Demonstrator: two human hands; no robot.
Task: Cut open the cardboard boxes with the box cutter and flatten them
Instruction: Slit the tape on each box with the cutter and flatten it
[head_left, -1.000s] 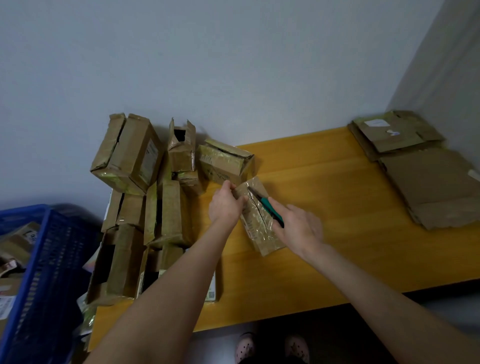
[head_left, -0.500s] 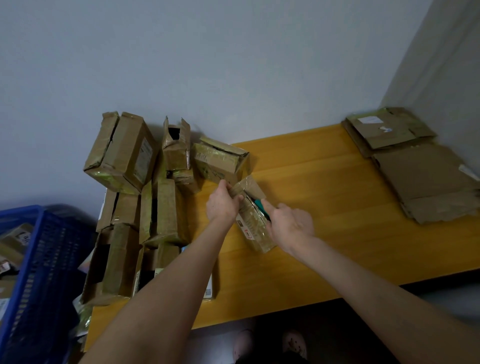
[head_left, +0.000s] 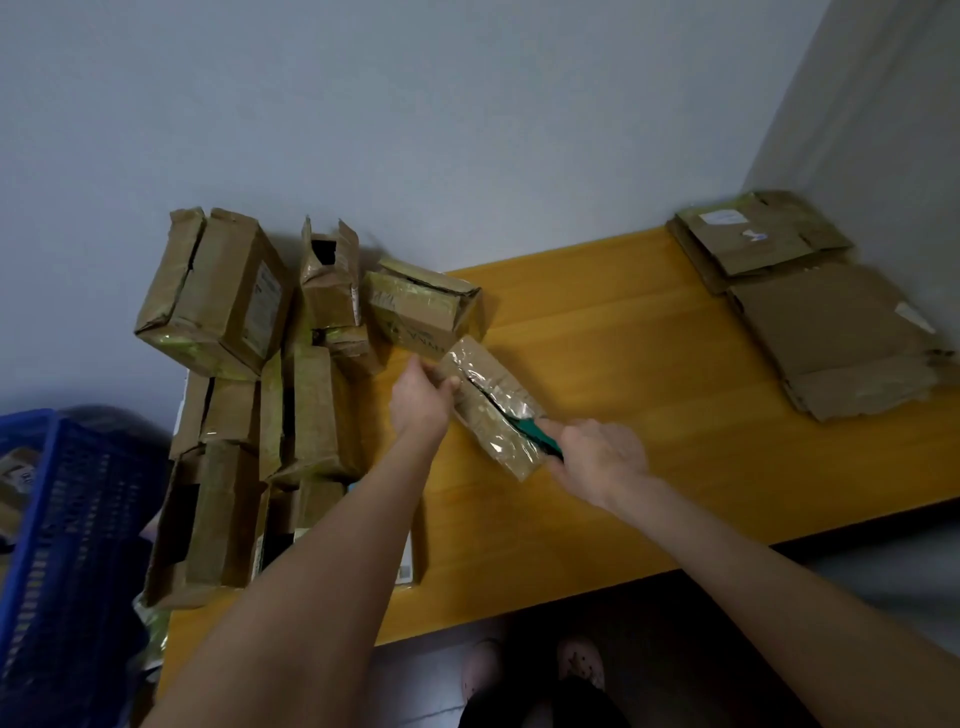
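A small taped cardboard box (head_left: 488, 402) lies slanted on the yellow wooden table (head_left: 623, 364), with a dark slit running along its top. My left hand (head_left: 418, 400) grips its far left end. My right hand (head_left: 597, 457) holds a green box cutter (head_left: 535, 436) whose tip sits in the slit near the box's near end. A pile of several taped boxes (head_left: 249, 384) stands to the left of my left arm.
Flattened cardboard sheets (head_left: 821, 327) lie stacked at the table's far right corner by the wall. A blue plastic crate (head_left: 67, 545) holding more cardboard stands left of the table. The table's front edge runs below my arms, feet on the floor beneath.
My right hand has drawn the cutter along the box toward me, from its far part to its near end. A long slit now shows in the tape. My left hand still grips the same end.
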